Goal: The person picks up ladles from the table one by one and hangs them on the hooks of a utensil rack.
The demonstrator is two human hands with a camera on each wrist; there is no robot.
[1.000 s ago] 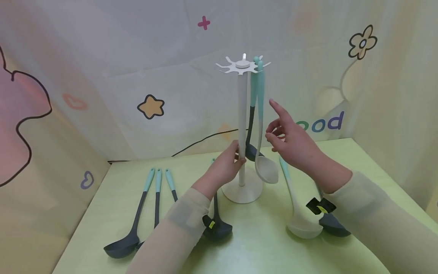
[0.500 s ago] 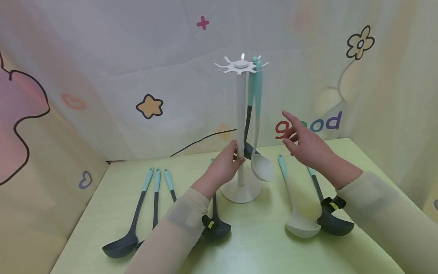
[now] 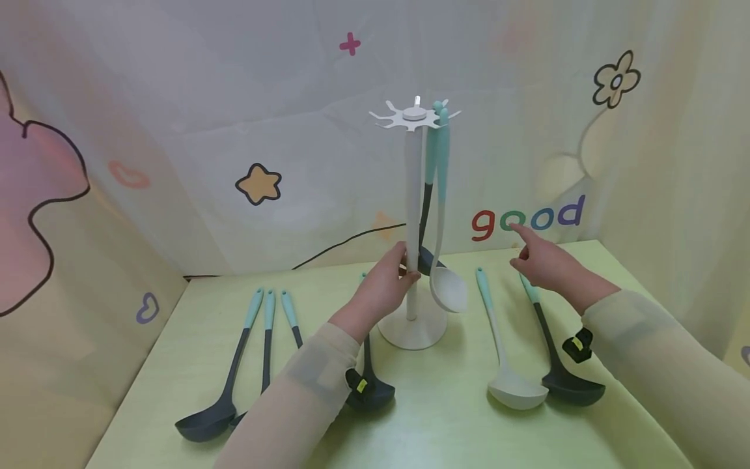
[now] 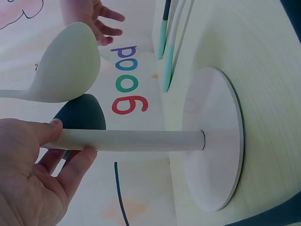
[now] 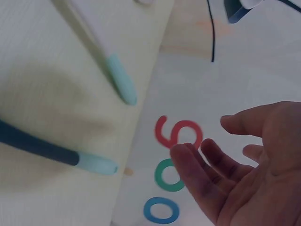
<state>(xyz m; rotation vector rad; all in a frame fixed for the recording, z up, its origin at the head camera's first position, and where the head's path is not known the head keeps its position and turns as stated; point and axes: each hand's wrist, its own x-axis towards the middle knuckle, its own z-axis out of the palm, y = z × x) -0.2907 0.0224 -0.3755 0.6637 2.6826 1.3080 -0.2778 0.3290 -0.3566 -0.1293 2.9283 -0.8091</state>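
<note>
My left hand (image 3: pixel 381 283) grips the white post (image 4: pixel 141 140) of a utensil stand, thumb on one side and fingers on the other. From the stand's slotted top (image 3: pixel 415 116) hang a white ladle (image 3: pixel 449 288) and a dark utensil (image 3: pixel 430 260) behind it, both with mint handles. Holding nothing, my right hand (image 3: pixel 547 260) is in the air above the mint handle of a dark ladle (image 3: pixel 571 387) on the table; in the right wrist view its fingers (image 5: pixel 193 174) are loosely bent, apart from any object. Beside that ladle lies a white ladle (image 3: pixel 515 389).
The stand's round base (image 3: pixel 413 326) rests on the pale green table (image 3: pixel 445 417). Several dark utensils lie to the left, among them a ladle (image 3: pixel 208 420) and another ladle (image 3: pixel 375 394) partly behind my left sleeve. A printed curtain (image 3: pixel 316 130) hangs behind the table.
My right hand has moved right and down, away from the hanging white ladle, to above the dark ladle's handle. The hanging ladle has shifted slightly left. My left hand stays on the post.
</note>
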